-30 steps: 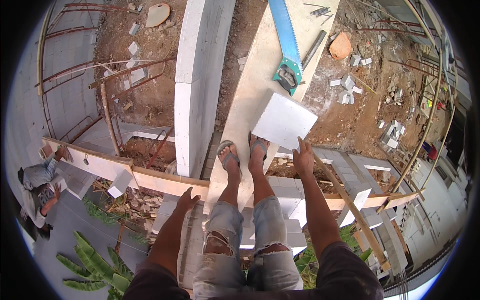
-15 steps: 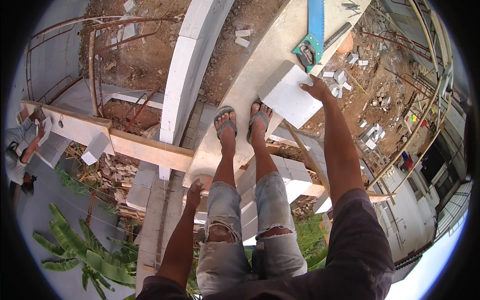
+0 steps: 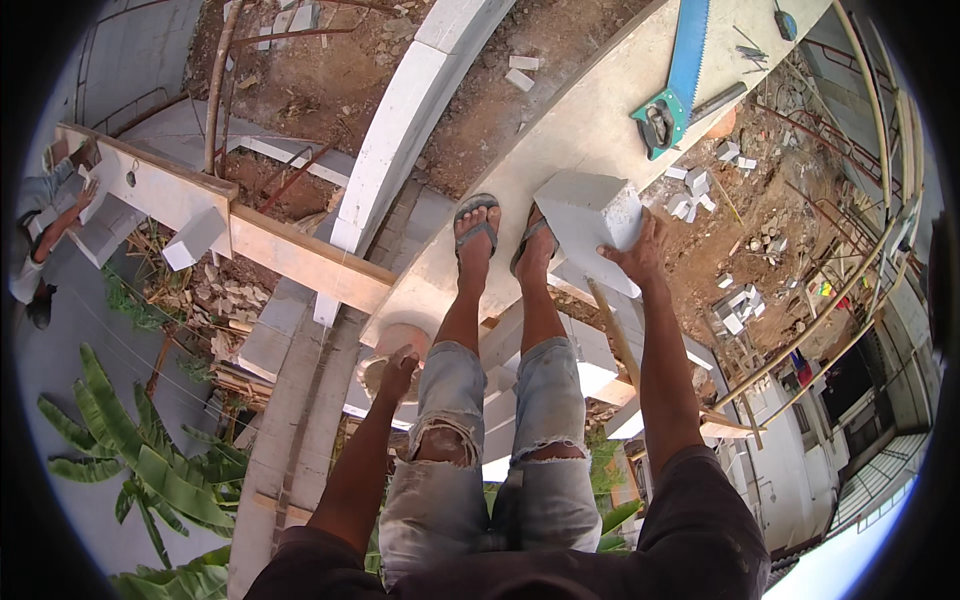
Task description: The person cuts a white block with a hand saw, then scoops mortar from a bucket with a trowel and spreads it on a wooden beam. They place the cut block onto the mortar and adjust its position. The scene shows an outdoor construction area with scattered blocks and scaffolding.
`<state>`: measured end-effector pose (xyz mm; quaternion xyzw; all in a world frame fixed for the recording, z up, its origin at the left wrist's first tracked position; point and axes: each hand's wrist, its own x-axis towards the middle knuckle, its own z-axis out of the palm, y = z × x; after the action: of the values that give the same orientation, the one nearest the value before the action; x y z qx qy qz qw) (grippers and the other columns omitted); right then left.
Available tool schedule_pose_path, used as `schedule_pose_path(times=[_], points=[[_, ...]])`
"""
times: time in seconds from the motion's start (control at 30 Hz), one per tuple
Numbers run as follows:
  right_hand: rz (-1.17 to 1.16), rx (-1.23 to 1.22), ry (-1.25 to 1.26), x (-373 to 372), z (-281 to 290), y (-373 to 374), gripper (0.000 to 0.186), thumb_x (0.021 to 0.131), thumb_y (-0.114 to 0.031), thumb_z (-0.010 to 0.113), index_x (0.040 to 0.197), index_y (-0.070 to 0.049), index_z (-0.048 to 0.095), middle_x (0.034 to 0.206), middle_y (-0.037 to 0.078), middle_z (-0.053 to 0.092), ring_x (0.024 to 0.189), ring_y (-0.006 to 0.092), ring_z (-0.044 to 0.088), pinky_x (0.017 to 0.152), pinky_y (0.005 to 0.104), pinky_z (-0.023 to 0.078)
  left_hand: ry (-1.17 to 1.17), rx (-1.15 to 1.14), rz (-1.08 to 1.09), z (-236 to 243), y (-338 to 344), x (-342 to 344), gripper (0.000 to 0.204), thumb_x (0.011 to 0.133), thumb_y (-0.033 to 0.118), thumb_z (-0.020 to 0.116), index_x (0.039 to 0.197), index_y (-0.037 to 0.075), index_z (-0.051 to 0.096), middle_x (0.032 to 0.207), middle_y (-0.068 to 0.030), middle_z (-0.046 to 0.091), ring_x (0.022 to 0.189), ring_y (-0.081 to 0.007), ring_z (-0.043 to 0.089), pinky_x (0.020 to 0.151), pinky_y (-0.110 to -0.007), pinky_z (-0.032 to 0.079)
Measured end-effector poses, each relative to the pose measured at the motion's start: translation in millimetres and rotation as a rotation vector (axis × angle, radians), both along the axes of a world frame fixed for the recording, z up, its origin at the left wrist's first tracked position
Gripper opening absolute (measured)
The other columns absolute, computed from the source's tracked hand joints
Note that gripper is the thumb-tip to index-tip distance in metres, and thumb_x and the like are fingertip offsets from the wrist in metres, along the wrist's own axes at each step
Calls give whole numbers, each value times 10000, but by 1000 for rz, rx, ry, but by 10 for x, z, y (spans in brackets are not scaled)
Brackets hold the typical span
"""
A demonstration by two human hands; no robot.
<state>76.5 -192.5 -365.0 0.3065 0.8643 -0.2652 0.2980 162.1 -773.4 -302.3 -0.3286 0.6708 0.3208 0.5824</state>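
Observation:
A pale grey-white building block sits on the plank just beyond my right foot, one corner sticking out past the plank's right edge. My right hand grips its right end, thumb on the near face and fingers over the far side. My left hand hangs low beside my left knee, fingers curled together against a round pinkish tub; whatever it may hold is hidden. Beyond the block lies a handsaw with a blue blade and green handle.
I stand in sandals on a long raised plank. A white block wall runs along the left, crossed by a wooden board. Another person's hand is at blocks far left. Bamboo poles and rubble lie below right.
The block has turned, its end face now showing toward the right. My right hand has shifted from its far corner to its right end. My left hand has come up against the tub.

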Motion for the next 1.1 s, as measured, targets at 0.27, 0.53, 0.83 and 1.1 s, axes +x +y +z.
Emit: schedule_pose_path(times=[0.27,0.53,0.83,1.1], points=[[201,145,-17,-87,182,-226,1309,642,-322,920,1619,-76,84,1460,288,402,1357,478,407,1128,564,374,94,-64,200,625,322,-432,603,994,370,637,1449,-6,513,1223,-161,663,1110,-211,618,943,-344,478],[472,356,-175,-792,1423,-604,1285,640,-387,901,1630,-127,123,1468,212,430,1334,424,450,1086,586,390,266,-97,334,1342,185,416,572,973,358,613,1417,3,554,1242,-176,656,1133,-236,614,1002,-381,470],[998,290,8,-1421,2306,-1315,1286,598,-369,909,1620,-119,170,1369,211,470,1267,404,475,1054,561,390,189,-128,856,2422,811,886,642,1000,415,615,1467,-7,488,1362,-240,610,1287,-306,577,1057,-389,451],[1459,188,91,-1617,2503,-2573,1284,606,-411,903,1621,-136,167,1417,218,444,1301,404,458,1080,566,361,347,-240,1171,2231,945,1321,629,1015,489,555,1429,15,537,1282,-208,634,1158,-275,631,988,-400,488]])
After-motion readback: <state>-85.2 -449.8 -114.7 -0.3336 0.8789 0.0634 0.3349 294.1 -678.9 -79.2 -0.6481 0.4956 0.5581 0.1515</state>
